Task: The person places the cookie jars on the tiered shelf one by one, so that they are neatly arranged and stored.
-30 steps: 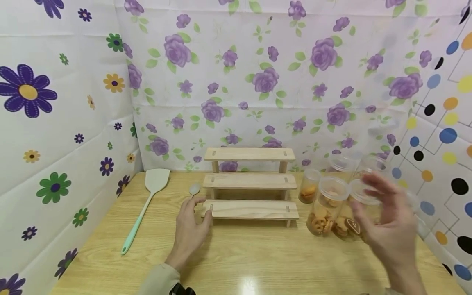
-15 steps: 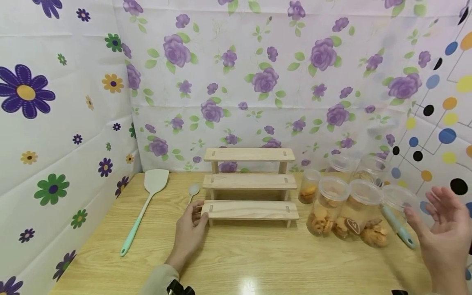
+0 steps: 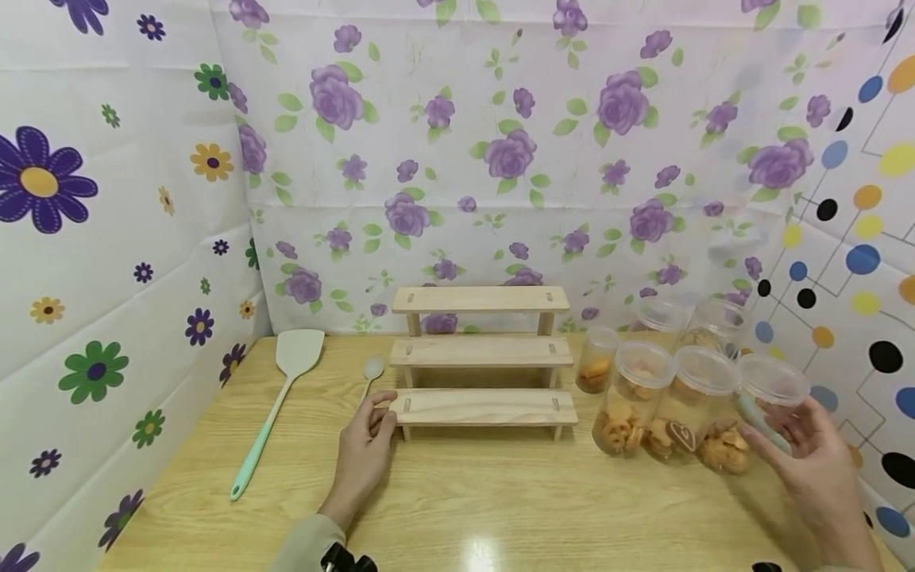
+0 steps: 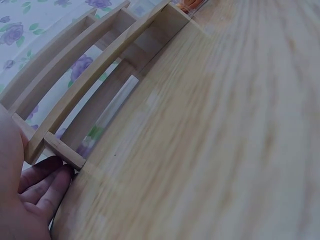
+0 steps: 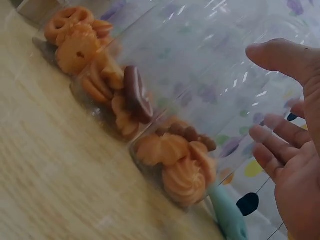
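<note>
right hand (image 3: 811,461) fingers spread, empty | clear plastic cookie jar (image 3: 743,421) lower right on bench (image 3: 486,508): light, slick, rigid; grip mid-wall | left hand (image 3: 364,449) relaxed against wooden stepped shelf (image 3: 486,407)

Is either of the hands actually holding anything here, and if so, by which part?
Nothing is held. The left hand rests on the table, fingertips touching the left end of the wooden step rack. The right hand is open beside the nearest cookie jar, not gripping it.

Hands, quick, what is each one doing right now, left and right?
Left hand: open, fingers resting against the end of the wooden step shelf.
Right hand: open, holding nothing, beside the nearest cookie jar.
</note>
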Demonstrator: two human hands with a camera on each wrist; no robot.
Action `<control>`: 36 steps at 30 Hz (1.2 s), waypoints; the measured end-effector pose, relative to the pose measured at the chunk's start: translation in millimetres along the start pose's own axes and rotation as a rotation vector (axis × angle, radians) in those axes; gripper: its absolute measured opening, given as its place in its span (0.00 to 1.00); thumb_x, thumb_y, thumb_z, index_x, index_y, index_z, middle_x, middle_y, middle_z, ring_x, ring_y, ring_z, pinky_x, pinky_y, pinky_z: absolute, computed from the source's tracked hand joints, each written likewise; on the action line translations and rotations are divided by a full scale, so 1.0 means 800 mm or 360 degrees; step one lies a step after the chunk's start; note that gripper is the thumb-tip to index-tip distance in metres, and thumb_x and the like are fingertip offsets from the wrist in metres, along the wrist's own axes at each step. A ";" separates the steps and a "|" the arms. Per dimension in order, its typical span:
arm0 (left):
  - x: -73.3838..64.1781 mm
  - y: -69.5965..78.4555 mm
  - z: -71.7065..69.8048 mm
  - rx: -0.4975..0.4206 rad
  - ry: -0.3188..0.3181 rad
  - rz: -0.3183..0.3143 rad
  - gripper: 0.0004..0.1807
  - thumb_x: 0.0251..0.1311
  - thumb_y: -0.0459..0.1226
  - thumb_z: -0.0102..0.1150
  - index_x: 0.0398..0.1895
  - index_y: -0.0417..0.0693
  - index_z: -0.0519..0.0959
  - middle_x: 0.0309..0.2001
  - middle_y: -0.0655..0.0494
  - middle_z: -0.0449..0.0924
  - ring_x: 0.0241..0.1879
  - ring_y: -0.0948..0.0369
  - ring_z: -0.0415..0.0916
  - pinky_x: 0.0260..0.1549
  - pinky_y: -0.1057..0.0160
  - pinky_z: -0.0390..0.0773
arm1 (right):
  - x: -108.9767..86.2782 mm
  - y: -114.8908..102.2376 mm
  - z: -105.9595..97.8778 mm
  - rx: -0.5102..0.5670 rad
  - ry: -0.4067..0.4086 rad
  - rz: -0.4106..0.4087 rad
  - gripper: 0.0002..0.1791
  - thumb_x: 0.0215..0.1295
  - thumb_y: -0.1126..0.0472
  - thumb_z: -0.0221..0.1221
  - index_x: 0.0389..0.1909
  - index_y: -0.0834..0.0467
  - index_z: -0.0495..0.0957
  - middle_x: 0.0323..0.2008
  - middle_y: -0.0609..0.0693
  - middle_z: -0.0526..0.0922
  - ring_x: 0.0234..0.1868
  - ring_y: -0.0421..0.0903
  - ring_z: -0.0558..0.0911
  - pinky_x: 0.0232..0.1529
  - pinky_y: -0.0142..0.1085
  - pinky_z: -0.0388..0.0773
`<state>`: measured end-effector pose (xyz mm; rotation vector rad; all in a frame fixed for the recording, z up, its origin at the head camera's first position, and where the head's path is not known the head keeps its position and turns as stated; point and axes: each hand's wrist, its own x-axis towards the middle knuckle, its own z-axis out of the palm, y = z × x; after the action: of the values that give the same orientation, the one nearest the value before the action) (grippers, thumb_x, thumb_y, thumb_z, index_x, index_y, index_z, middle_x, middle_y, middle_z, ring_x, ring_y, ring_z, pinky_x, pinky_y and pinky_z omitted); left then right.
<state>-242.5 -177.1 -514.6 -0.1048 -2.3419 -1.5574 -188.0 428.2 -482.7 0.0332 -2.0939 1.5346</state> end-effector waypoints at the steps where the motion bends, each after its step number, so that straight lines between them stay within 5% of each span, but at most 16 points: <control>1: 0.001 0.000 0.000 -0.0003 -0.0001 -0.0001 0.17 0.86 0.36 0.57 0.71 0.55 0.81 0.47 0.53 0.93 0.39 0.60 0.84 0.39 0.67 0.79 | 0.001 0.002 0.000 -0.0065 -0.0035 0.0000 0.38 0.71 0.76 0.71 0.78 0.53 0.71 0.65 0.30 0.81 0.63 0.31 0.77 0.59 0.16 0.70; 7: 0.003 0.000 -0.002 -0.0043 -0.0025 -0.0045 0.17 0.86 0.36 0.58 0.71 0.57 0.81 0.50 0.53 0.93 0.45 0.59 0.87 0.45 0.68 0.82 | 0.006 0.012 0.001 -0.0247 -0.0095 0.0041 0.21 0.71 0.71 0.74 0.55 0.62 0.72 0.62 0.25 0.81 0.60 0.26 0.79 0.56 0.15 0.71; 15: 0.007 0.000 -0.006 -0.0112 -0.0089 -0.0083 0.18 0.86 0.36 0.58 0.72 0.56 0.81 0.54 0.51 0.92 0.54 0.59 0.89 0.53 0.67 0.86 | 0.005 0.024 -0.002 -0.0322 -0.0128 0.0115 0.22 0.71 0.65 0.76 0.54 0.60 0.72 0.64 0.27 0.80 0.63 0.23 0.77 0.55 0.14 0.72; 20: 0.007 0.001 -0.007 -0.0129 -0.0087 -0.0097 0.18 0.86 0.36 0.58 0.72 0.56 0.81 0.54 0.51 0.92 0.53 0.61 0.88 0.53 0.68 0.86 | 0.006 0.021 -0.001 -0.0239 -0.0079 0.0114 0.22 0.70 0.67 0.76 0.56 0.61 0.74 0.63 0.30 0.83 0.62 0.25 0.79 0.56 0.15 0.72; 27: 0.005 0.001 -0.005 -0.0126 -0.0086 -0.0090 0.18 0.85 0.36 0.59 0.72 0.55 0.82 0.53 0.51 0.92 0.52 0.59 0.89 0.52 0.68 0.86 | 0.006 0.005 0.000 0.0156 0.0124 0.0086 0.32 0.62 0.78 0.76 0.67 0.68 0.78 0.59 0.44 0.87 0.55 0.37 0.82 0.59 0.18 0.75; 36: 0.004 0.001 -0.006 -0.0097 -0.0091 -0.0091 0.18 0.86 0.36 0.58 0.72 0.56 0.81 0.54 0.50 0.92 0.53 0.57 0.89 0.50 0.67 0.86 | 0.026 -0.042 -0.014 -0.0317 0.0304 0.0066 0.34 0.66 0.71 0.78 0.72 0.58 0.80 0.54 0.34 0.84 0.51 0.32 0.79 0.55 0.16 0.71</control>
<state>-243.9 -181.6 -511.5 -0.0987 -2.3605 -1.6746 -190.2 432.6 -442.2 -0.2219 -2.0932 1.2906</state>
